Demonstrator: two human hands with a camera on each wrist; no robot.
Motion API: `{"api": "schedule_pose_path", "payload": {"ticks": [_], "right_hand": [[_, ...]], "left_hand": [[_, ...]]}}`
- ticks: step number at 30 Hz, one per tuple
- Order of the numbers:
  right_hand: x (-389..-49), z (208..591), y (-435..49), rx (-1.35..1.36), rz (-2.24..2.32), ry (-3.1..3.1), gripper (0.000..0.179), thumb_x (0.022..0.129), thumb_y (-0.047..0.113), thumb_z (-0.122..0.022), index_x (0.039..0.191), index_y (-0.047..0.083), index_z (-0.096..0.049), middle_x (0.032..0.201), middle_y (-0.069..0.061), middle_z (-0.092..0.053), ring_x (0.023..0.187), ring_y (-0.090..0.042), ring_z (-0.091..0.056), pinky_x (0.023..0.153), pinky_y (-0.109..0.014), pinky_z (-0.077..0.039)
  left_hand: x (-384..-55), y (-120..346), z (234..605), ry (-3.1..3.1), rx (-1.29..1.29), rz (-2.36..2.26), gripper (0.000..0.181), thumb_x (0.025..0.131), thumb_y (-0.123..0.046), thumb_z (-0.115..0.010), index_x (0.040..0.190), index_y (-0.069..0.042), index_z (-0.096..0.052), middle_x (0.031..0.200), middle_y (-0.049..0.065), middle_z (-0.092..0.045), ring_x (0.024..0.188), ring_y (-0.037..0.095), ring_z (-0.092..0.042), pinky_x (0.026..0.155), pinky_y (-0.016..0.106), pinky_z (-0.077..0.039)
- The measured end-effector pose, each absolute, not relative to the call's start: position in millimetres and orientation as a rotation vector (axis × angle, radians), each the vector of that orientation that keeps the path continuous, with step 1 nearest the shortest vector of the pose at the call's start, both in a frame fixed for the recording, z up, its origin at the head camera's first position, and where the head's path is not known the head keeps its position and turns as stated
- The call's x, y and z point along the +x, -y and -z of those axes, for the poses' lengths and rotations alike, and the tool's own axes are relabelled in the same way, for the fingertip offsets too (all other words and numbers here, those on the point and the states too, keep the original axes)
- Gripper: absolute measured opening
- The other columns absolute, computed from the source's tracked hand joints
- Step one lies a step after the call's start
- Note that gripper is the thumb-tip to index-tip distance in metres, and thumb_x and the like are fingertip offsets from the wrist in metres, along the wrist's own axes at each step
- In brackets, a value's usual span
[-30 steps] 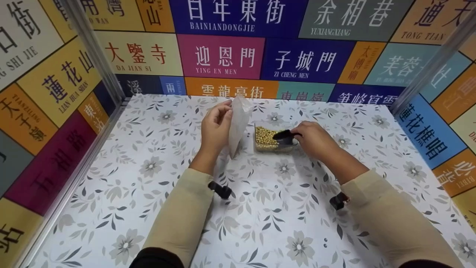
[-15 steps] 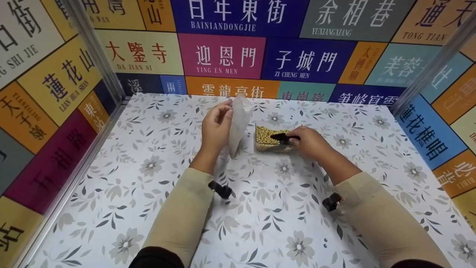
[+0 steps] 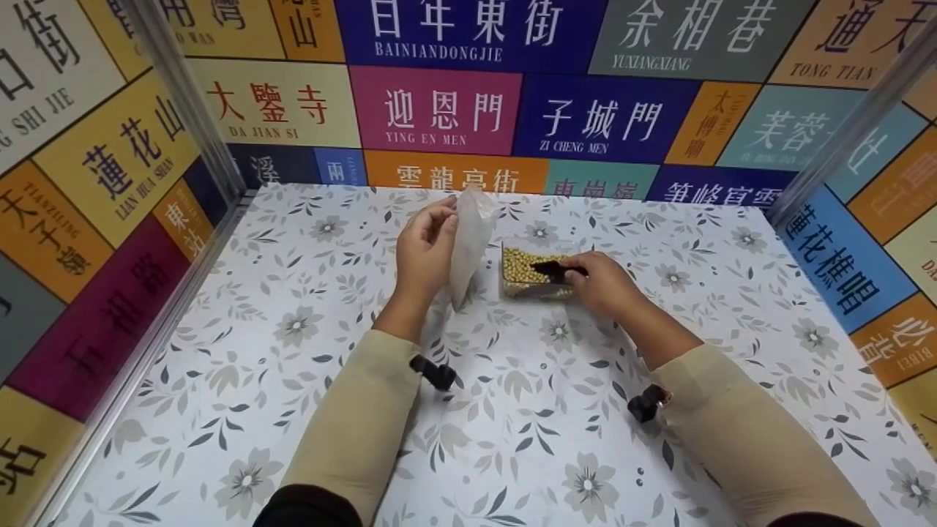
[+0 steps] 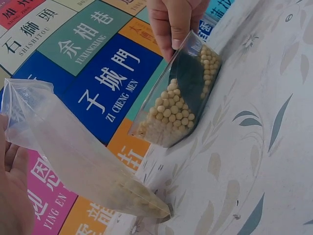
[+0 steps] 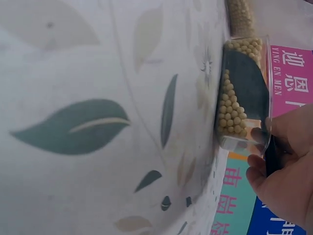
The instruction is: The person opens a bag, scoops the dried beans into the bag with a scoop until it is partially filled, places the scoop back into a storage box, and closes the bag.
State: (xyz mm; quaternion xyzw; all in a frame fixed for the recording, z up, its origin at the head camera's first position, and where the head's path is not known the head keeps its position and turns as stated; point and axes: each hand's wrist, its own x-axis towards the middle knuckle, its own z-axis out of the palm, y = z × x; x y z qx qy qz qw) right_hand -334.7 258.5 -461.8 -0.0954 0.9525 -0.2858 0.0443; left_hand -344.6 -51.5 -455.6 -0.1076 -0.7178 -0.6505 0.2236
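My left hand (image 3: 427, 245) holds a translucent plastic bag (image 3: 472, 245) upright by its top edge. A small heap of beans (image 4: 134, 196) shows through its bottom corner in the left wrist view. To the right of the bag stands a clear rectangular box (image 5: 266, 54), partly filled with round yellow soybeans (image 3: 521, 265). Over the box's right end, my right hand (image 3: 607, 282) grips the handle of a black scoop (image 3: 550, 269). Through the clear wall, both wrist views show the scoop's blade pushed down among the soybeans, which hide part of it.
A white tablecloth with grey flowers and leaves (image 3: 512, 424) covers the table. Panels with large Chinese lettering (image 3: 439, 110) rise behind it and along both sides, with metal posts (image 3: 198, 110) at the corners. Small black devices (image 3: 433, 373) are strapped at both wrists.
My right hand has shifted slightly left and toward me, and the scoop has tilted and sunk deeper into the soybeans. The left hand and the bag have stayed in place.
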Motion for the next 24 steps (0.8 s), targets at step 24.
{"api": "schedule_pose_path", "payload": {"ticks": [24], "right_hand": [[-330, 476, -269, -0.204, 1.234, -2.817, 0.039, 0.114, 0.024, -0.051, 0.15, 0.01, -0.059, 0.156, -0.018, -0.053, 0.148, -0.036, -0.049, 0.122, -0.054, -0.044]], "left_hand": [[-345, 49, 455, 1.905, -0.317, 1.841, 0.013, 0.107, -0.013, -0.066, 0.114, -0.004, -0.072, 0.14, 0.004, -0.071, 0.131, 0.015, -0.066, 0.11, 0.03, -0.057]]}}
